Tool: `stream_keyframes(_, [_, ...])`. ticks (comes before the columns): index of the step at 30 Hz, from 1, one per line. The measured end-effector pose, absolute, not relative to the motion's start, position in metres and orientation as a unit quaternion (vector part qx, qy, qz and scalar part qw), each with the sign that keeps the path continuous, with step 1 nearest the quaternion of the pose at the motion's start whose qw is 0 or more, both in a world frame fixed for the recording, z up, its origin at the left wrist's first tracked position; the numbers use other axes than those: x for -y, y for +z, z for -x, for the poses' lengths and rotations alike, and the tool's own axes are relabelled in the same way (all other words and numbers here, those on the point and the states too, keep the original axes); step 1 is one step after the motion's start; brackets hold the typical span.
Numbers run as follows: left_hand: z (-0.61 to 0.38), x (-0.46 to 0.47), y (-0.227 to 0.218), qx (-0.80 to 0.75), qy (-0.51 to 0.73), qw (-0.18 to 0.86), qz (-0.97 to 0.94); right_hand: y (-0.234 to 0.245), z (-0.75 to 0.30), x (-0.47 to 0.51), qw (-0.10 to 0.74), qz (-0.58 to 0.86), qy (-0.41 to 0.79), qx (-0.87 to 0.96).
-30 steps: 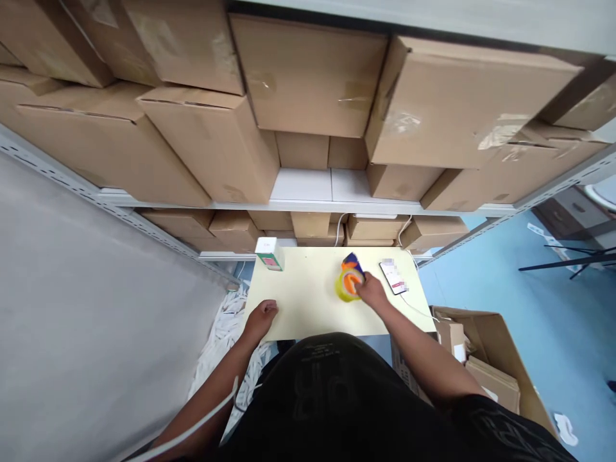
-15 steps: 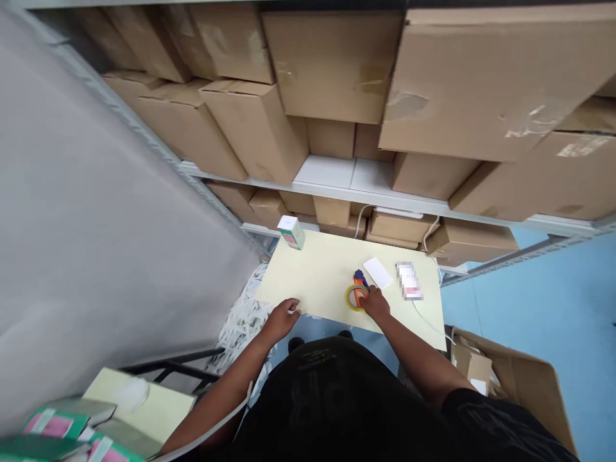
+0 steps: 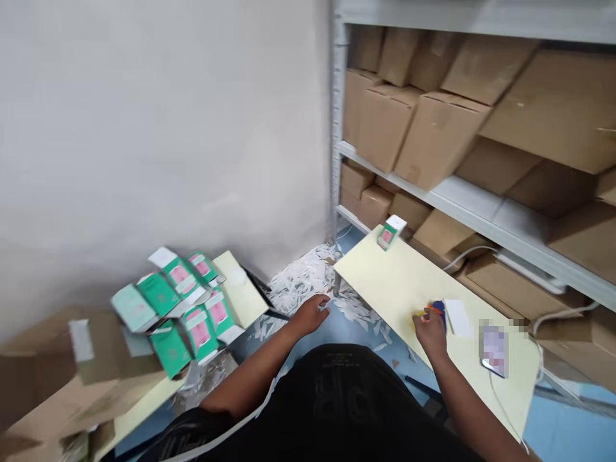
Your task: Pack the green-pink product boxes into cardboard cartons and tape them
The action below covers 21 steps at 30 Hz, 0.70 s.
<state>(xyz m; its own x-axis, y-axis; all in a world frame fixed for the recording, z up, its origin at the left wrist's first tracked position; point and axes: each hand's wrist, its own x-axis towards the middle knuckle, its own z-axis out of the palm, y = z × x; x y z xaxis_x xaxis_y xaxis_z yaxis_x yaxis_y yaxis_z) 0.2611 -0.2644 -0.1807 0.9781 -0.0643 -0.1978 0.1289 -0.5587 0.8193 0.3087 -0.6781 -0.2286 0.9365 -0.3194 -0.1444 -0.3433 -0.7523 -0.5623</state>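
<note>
My right hand [image 3: 432,332] is closed over a tape dispenser [image 3: 439,309] on the cream table [image 3: 407,273]. Its orange and blue parts, with some yellow tape, show around my fingers; the rest is hidden under the hand. Beside it lies a white rectangular card or pad [image 3: 459,317]. Over the floor, between two tables, my left hand [image 3: 310,316] hangs with nothing in it, thumb and fingers a little apart. A green, pink and white small box [image 3: 391,232] stands upright at the table's far corner.
On the left table [image 3: 235,282] are several green and pink boxes [image 3: 180,276], some with raised flaps, near an open carton [image 3: 91,359]. Paper scraps [image 3: 308,276] cover the floor. A phone [image 3: 495,350] with a cable lies right. Shelves hold brown cartons [image 3: 443,138].
My view has swung left, bringing the left table and its green boxes into sight. My right hand stays at the tape dispenser, now covering more of it. The left hand is now away from the table edge.
</note>
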Motion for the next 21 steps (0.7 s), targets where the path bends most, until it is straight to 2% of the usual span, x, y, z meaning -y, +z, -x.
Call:
stream_keyframes(7, [-0.183, 0.169, -0.17, -0.077, -0.036, 0.475, -0.876, -0.21, -0.319, 0.542, 0.37, 0.925, 0.034, -0.076])
stream_keyframes(14, [-0.122, 0.113, -0.175, -0.176, 0.051, 0.486, -0.855, -0.213, -0.324, 0.451, 0.359, 0.922, 0.131, 0.054])
stream_keyframes(21, [-0.083, 0.103, -0.188, -0.342, 0.09, 0.463, -0.813, -0.213, -0.366, 0.361, 0.335, 0.892, 0.214, 0.215])
